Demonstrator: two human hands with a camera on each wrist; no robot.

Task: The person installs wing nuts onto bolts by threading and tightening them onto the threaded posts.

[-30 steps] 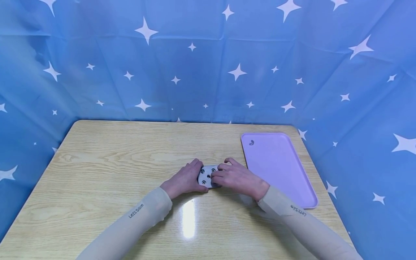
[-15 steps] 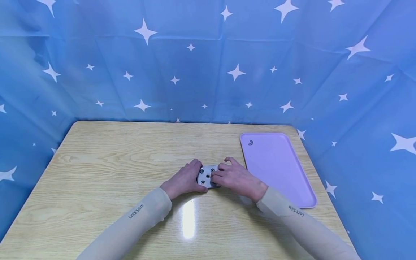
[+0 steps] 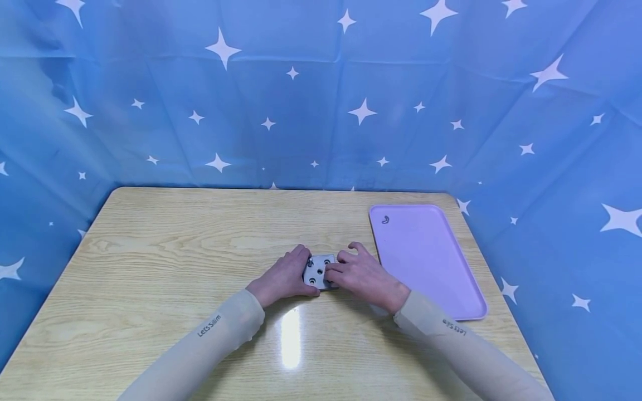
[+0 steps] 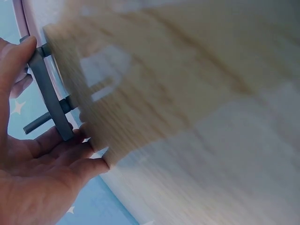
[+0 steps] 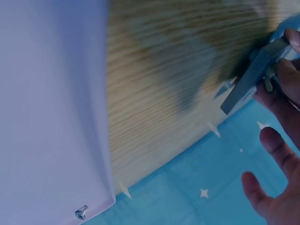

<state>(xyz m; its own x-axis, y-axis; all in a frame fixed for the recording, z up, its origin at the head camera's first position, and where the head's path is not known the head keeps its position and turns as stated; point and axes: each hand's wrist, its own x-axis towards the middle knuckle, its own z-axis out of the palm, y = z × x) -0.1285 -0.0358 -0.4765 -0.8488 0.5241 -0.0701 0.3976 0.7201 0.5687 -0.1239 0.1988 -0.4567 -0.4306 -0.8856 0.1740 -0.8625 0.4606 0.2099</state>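
Observation:
A grey metal plate (image 3: 319, 272) with several holes stands on short feet at the middle of the table. My left hand (image 3: 285, 278) grips its left side, thumb at the near edge and fingers at the far edge. A threaded stud (image 4: 37, 123) sticks up from the plate, close to the left fingers. My right hand (image 3: 365, 278) is over the plate's right side. Its thumb and fingers pinch a small shiny metal piece (image 5: 268, 84) against the plate; the fingers hide most of it, so its kind is unclear.
To the right lies a shallow purple tray (image 3: 431, 262) with a small hook-shaped metal piece (image 3: 385, 220) in its far left corner. The wooden table (image 3: 175, 234) ends at a blue curtain (image 3: 301, 100) with white stars.
In the head view the scene has shifted slightly left. Both hands keep their places on the plate, with no other clear difference.

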